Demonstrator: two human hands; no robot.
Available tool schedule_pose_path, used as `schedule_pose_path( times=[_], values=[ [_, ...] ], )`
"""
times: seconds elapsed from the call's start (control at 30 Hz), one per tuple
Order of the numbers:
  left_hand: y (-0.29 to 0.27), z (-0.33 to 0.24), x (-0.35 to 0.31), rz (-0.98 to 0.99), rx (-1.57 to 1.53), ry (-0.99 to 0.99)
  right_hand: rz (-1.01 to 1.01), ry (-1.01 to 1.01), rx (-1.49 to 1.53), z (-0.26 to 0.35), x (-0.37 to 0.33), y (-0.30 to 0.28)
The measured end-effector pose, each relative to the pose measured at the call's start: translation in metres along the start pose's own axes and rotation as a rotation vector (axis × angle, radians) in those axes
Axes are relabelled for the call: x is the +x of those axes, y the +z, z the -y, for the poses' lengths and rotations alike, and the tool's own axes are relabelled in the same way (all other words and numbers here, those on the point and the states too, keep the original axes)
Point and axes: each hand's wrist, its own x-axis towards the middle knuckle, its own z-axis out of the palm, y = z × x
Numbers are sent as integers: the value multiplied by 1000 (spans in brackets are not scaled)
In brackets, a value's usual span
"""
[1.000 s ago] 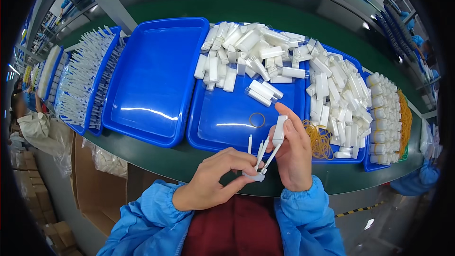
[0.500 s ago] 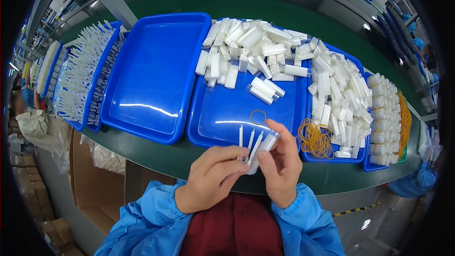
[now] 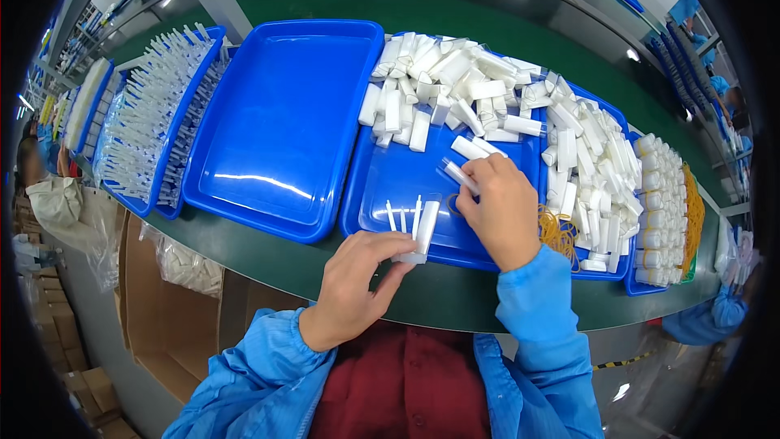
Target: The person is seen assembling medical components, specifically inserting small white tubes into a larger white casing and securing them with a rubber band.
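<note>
My left hand [image 3: 353, 280] is closed on a clear plastic sleeve with a white insert [image 3: 428, 226]. Several thin white sticks [image 3: 403, 219] stand up from the same grip, beside the sleeve. Over the middle blue tray [image 3: 382, 187], my right hand [image 3: 505, 210] has its fingers closed on another white-filled clear sleeve [image 3: 460, 176], tilted with one end pointing to the far left. One more such sleeve [image 3: 468, 148] lies just beyond its fingertips. Part of a tan rubber band [image 3: 452, 202] shows beside my right fingers; how it is held is hidden.
White-filled sleeves [image 3: 455, 73] are heaped at the tray's far end, and more [image 3: 593, 171] in the tray to the right. Rubber bands [image 3: 557, 236] lie there. A bare blue tray [image 3: 276, 122] and a tray of white sticks [image 3: 158, 106] stand left; white rolls [image 3: 654, 203] far right.
My right hand has left the bundle and moved up and right into the tray, closing on another sleeve. My left hand keeps the sleeve and sticks. The view has shifted slightly.
</note>
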Motion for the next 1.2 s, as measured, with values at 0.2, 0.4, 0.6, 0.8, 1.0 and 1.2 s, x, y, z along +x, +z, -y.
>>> schedule_pose_path(
  times=[0.2, 0.4, 0.6, 0.8, 1.0, 1.2],
  values=[
    [-9, -5, 2, 76, 161, 102, 131, 467, 1423, 16, -20, -35],
    [-12, -25, 4, 161, 163, 195, 47, 710, 1468, 28, -38, -30],
    [-12, -33, 5, 207, 119, 151, 176, 722, 1457, 22, -41, -30],
    [-10, -31, 6, 222, 154, 152, 181, 468, 1109, 40, -58, -29],
    [-3, -19, -2, -4, 57, 62, -3, 336, 1044, 55, -78, -15],
    [-2, -7, -3, -8, 78, 67, -42, 150, 631, 25, -31, -9]
  ],
)
